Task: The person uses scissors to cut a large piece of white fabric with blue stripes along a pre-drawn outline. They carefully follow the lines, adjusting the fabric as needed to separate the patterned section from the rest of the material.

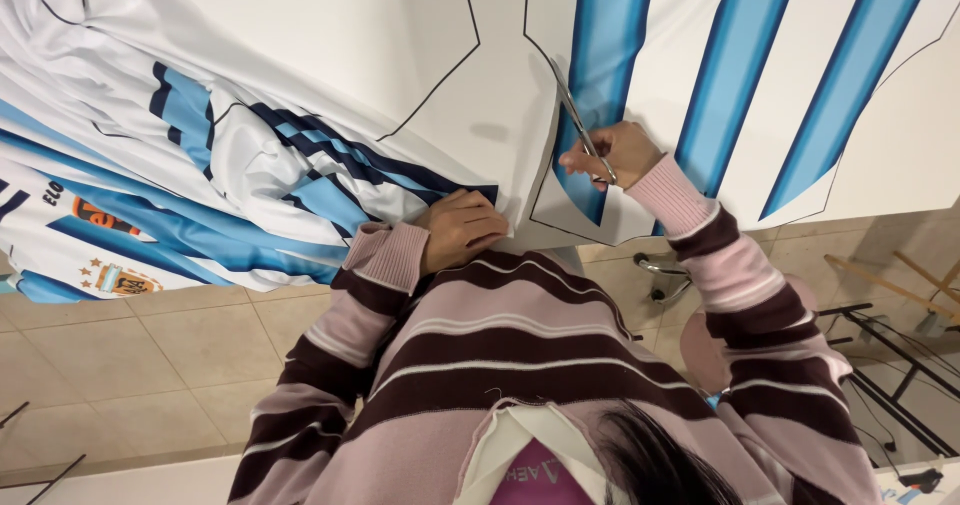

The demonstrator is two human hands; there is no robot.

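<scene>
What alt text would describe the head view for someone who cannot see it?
The right hand holds slim metal scissors on white fabric printed with blue stripes and black outlines. The left hand presses the fabric's near edge. Beige floor tiles lie below.

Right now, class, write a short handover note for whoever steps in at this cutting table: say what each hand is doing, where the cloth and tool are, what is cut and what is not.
Right hand: grips the slim metal scissors, blades pointing away along a black outline.
Left hand: flat on the table edge, pinning down the white printed fabric with light-blue stripes.
Bunched printed fabric with dark-blue bands lies piled to the left.
Done: the scissors are into the fabric at the near edge, beside a striped panel.
Left: the black outlines further up look uncut; how far the cut runs cannot be told.
</scene>
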